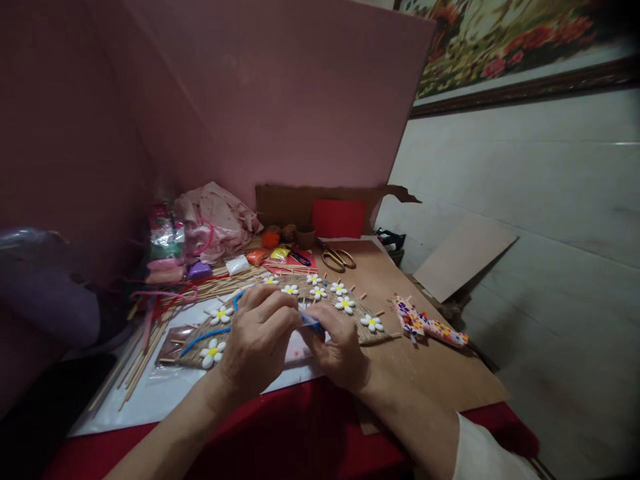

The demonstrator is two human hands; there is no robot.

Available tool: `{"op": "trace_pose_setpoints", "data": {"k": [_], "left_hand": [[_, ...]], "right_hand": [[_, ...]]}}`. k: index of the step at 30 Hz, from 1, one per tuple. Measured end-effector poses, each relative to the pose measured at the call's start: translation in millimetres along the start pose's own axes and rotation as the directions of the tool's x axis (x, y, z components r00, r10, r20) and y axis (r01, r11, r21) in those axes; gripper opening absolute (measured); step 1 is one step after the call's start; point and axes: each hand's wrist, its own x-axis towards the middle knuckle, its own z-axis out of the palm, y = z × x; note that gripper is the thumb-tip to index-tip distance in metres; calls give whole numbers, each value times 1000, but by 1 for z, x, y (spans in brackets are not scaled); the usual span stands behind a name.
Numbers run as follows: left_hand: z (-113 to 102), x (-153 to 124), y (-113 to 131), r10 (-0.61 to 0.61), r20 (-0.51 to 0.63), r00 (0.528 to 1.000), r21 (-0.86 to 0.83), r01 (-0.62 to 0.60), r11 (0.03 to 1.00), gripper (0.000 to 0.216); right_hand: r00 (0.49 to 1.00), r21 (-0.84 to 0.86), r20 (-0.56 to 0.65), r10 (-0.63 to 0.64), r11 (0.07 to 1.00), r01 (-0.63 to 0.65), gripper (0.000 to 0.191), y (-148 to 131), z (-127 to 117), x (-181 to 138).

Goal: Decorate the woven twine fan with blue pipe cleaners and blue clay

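Dim overall — darkest at left — with small glare on the plastic bag (170, 235), soft shadow low across the pale wall (560, 187), edges stretched.

scissors (341, 260) on brown board (373, 270) | red card (339, 219) behind | framed painting (500, 57) on wall (480, 170)

The left hand (263, 330) and right hand (343, 347) hide most of a small blue item (313, 323) and the middle of the twine-wrapped piece (360, 312), while the framed painting (500, 43) and a blurred purplish shape (50, 293) run off the edges.
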Motion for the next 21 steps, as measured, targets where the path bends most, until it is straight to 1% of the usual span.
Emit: {"op": "trace_pose_setpoints", "data": {"k": [4, 7, 9, 15, 18, 21], "left_hand": [[0, 0, 1, -40, 53, 998, -64, 44, 997, 13], [1, 1, 2, -92, 89, 992, -38, 96, 995, 8], [2, 0, 3, -117, 117, 986, -31, 121, 992, 9], [4, -1, 3, -111, 154, 982, -90, 126, 988, 16], [4, -1, 4, -136, 170, 976, -59, 148, 987, 13], [4, 0, 3, -151, 181, 972, 10, 152, 988, 10]], "right_hand": [[1000, -20, -4, 17, 1000, -17, 12, 1, 0, 0], [1000, -21, 15, 11, 1000, -10, 15, 1, 0, -1], [1000, -29, 25, 14, 999, -13, 18, 3, 1, -3], [997, -65, 50, 56, 997, -53, 22, 8, 1, -4], [994, -63, 85, 65, 996, -60, 21, 7, 0, -3], [994, -52, 87, 64, 997, -60, 21, 5, 0, -2]]}}
